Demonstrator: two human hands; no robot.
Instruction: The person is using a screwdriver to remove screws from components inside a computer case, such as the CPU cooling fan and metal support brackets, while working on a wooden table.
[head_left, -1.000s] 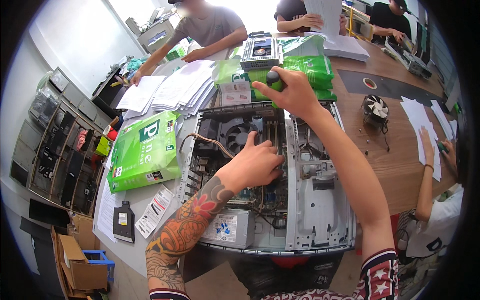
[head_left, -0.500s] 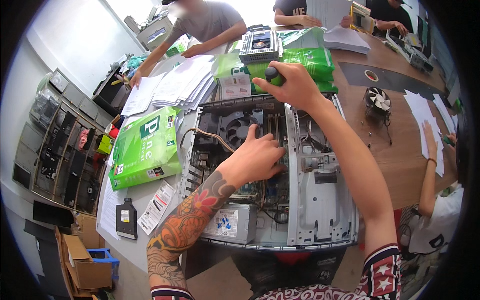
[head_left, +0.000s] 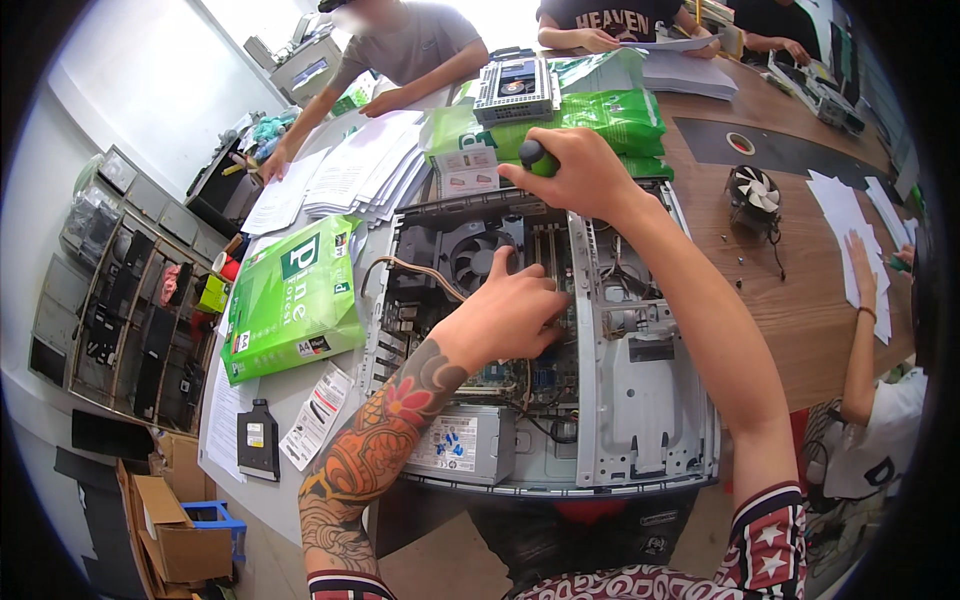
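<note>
My right hand (head_left: 585,172) is wrapped round the black and green handle of a screwdriver (head_left: 540,158), above the far edge of an opened desktop computer case (head_left: 650,400). The shaft cannot be made out. Inside the case, my left hand (head_left: 512,312) reaches over the motherboard (head_left: 545,378) with its fingers apart. One finger rises by the black fan (head_left: 475,262); other fingertips hang over the board near the memory slots, and what lies under the palm is hidden. A silver power supply (head_left: 455,445) sits at the near left of the case, partly behind my left forearm.
Left of the case are a green paper pack (head_left: 290,300), a black drive caddy (head_left: 257,440) and stacked sheets (head_left: 365,165). A metal drive unit (head_left: 515,90) rests on green packs behind. At right are a cooler fan (head_left: 755,195) and a tape roll (head_left: 740,144). Other people sit around.
The screwdriver handle and my right hand have shifted slightly left and down, the handle tilting more. My left hand stays nearly still. Across the table, a person has lowered a sheet of paper.
</note>
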